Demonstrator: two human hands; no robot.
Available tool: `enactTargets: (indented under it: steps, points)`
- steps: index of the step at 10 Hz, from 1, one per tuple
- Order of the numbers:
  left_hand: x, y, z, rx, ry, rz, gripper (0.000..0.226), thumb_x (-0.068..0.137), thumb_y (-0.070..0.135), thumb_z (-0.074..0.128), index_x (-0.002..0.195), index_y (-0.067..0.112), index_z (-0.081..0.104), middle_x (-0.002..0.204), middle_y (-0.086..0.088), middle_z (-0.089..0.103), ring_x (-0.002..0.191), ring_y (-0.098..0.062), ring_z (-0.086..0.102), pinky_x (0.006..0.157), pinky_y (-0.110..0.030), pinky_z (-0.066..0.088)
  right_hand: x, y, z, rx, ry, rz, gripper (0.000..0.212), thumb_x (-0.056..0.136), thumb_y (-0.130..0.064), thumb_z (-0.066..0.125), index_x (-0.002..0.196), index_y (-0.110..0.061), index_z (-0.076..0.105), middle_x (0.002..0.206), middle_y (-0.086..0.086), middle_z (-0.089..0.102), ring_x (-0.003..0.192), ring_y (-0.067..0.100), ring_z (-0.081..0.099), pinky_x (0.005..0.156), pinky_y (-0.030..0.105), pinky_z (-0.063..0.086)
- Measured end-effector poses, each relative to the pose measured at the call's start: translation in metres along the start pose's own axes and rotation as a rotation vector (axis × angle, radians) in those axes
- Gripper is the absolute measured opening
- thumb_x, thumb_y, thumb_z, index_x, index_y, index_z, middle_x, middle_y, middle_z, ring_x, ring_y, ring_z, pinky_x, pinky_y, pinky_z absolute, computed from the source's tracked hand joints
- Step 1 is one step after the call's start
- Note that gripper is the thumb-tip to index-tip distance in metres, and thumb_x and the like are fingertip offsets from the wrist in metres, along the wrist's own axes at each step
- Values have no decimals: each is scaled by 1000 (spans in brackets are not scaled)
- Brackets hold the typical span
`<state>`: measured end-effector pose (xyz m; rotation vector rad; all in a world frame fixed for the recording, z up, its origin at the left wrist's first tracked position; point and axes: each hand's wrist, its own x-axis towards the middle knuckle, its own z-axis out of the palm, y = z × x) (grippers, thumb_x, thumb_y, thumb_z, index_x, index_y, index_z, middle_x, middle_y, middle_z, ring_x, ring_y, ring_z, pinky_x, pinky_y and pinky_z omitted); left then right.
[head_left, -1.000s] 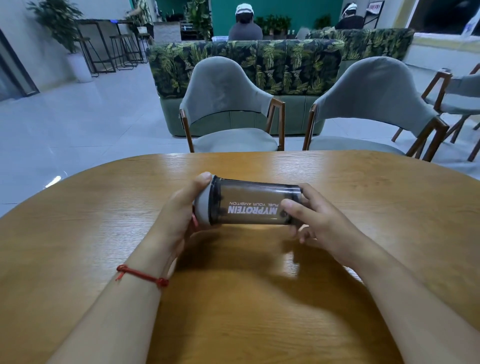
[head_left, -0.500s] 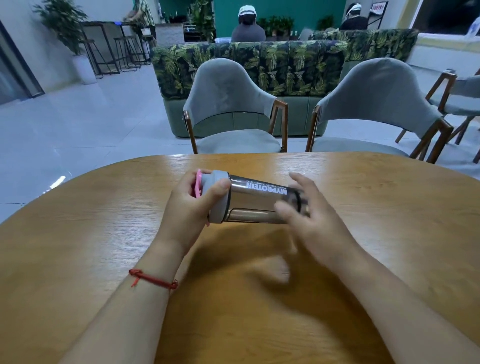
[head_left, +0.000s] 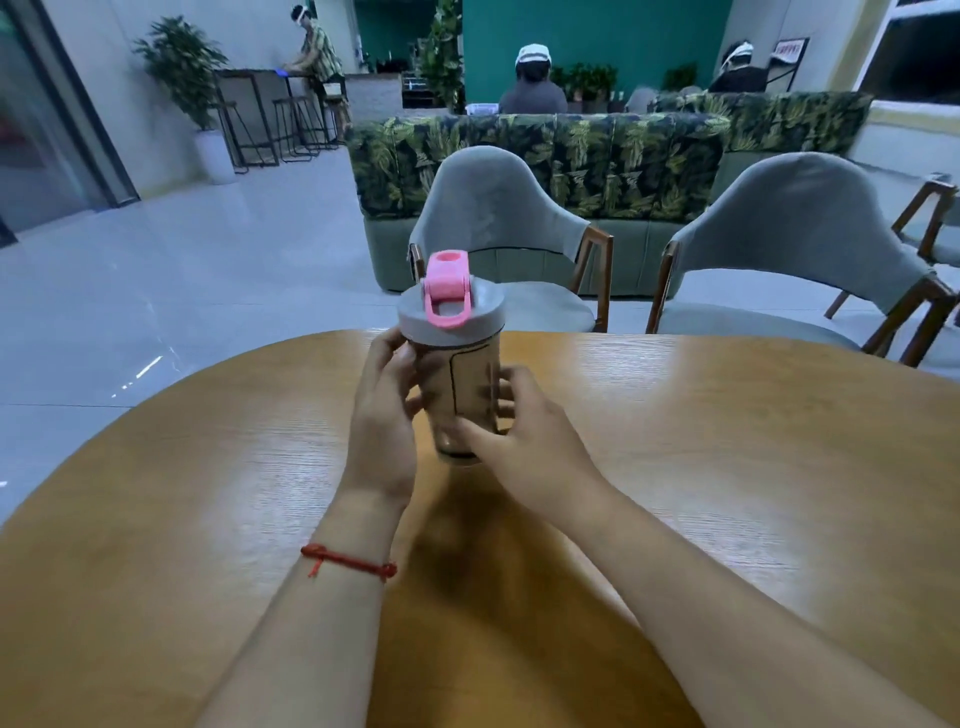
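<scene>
Because my right hand (head_left: 530, 447) sits in front of it, I cannot see the bottom of the shaker bottle (head_left: 467, 384) well. I cannot tell if it stands on the table (head_left: 727, 441) or hangs just over it. The see-through side of the bottle is blurry, and I cannot read any words on it. Most of my fingers are hidden behind the bottle. Both of my arms are cut off at the bottom edge.

The bottle is upright, out in front of me near the far side of the table, between my two hands. Its grey lid (head_left: 483, 317) is on top, with a pink cap (head_left: 447, 286) on the lid.

My left hand (head_left: 384, 415) holds the left side of the bottle just under the lid, with its fingers bent round it. A red string (head_left: 348, 561) is tied round that wrist. My right hand holds the right side lower down. Its thumb lies across the front near the bottom, and its fingers curl round the side.

Two grey chairs (head_left: 498, 208) stand past the table.
</scene>
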<state>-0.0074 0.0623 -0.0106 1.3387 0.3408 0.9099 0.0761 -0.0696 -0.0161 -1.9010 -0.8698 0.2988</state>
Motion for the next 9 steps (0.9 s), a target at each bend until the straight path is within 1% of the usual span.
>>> enactTargets:
  steps: [1,2,3,4,5,6,7,8,9]
  points:
    - [9,7,-12,69,188,16,32,118,18,39,132,10,66,112,3,73,95,8,74,72,-10,55,25,-15,35,52,-36,1,69,91,-41,87,149,-28,52,125,-18,67,94,-12,62,80,7,45]
    - [22,-2,-32,181,359,-7,47,112,44,40,140,20,69,134,-8,70,125,-17,70,101,-34,58,53,-23,72,80,-37,29,64,90,-38,88,144,-25,56,132,-6,76,113,11,71,100,33,58]
    - [32,-16,-48,253,504,-63,43,106,51,43,134,31,68,140,-6,67,130,-24,64,113,-49,50,73,-28,101,94,-54,40,65,87,-39,89,141,-23,57,129,-1,79,116,18,75,101,39,59]
    - [36,-19,-54,157,568,-117,36,110,42,45,138,28,63,134,-4,73,125,-25,68,103,-41,53,87,-34,121,117,-79,41,67,87,-38,88,143,-20,56,129,0,79,113,17,76,89,29,55]
    - [40,-18,-58,141,591,-151,47,114,36,42,158,28,54,147,-2,70,131,-23,64,106,-36,49,99,-45,139,117,-109,64,71,84,-37,88,144,-18,55,130,2,78,114,22,76,97,35,58]
    - [45,-23,-64,149,577,-140,58,114,34,39,172,30,36,169,2,53,150,-22,51,123,-42,38,108,-45,154,111,-117,50,69,88,-28,85,147,-16,53,133,7,77,117,26,75,103,41,57]
    - [46,-25,-67,89,627,-131,60,112,26,44,172,26,35,173,3,45,151,-19,48,115,-31,41,103,-46,148,71,-133,28,70,94,-21,83,154,-16,48,141,2,72,116,19,69,104,36,54]
    - [39,-18,-66,107,843,41,48,107,16,49,155,11,48,156,-8,50,135,-22,53,102,-26,48,90,-44,130,33,-142,-10,90,94,-34,84,168,-19,35,160,1,56,139,21,57,116,39,45]
    - [17,-6,-61,315,733,405,28,103,14,53,126,-1,60,123,-11,59,106,-33,63,84,-23,51,70,-44,98,-39,-60,-44,91,99,-45,77,172,-24,28,177,1,40,158,24,43,125,45,39]
